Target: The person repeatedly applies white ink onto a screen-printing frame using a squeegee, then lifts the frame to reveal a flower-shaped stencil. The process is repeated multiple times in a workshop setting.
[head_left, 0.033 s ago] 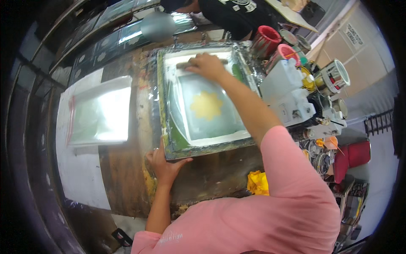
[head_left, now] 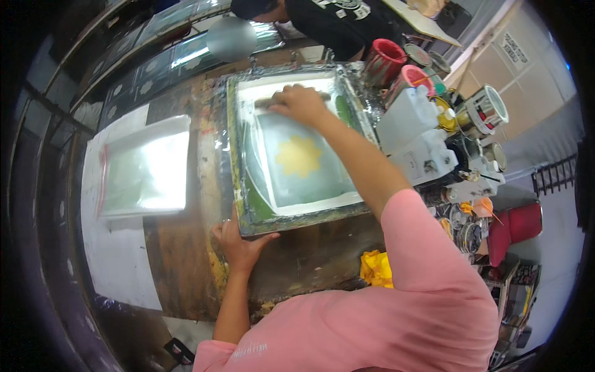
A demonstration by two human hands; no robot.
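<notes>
A screen printing frame (head_left: 297,221) lies on the worktable, its mesh pale inside a white and green border. Through the mesh shows a yellow flower-like shape (head_left: 298,156). My right hand (head_left: 299,104) grips a wooden-handled squeegee (head_left: 264,103) near the frame's far end; the fingers hide the middle of the handle, and the blade is not visible. At the frame's near left corner, my left hand (head_left: 238,247) holds on, thumb along the near edge and fingers against the left side.
Left of the frame, a stack of clear plastic sheets (head_left: 145,167) rests on white paper (head_left: 121,260). Paint cans (head_left: 384,62) and white jugs (head_left: 409,118) crowd the right side. A yellow cloth (head_left: 375,268) lies near me. Beyond the table, another person in black (head_left: 341,25) leans over.
The view has shifted slightly. My right hand and the squeegee are a little nearer to me on the mesh, while my left hand stays at the corner.
</notes>
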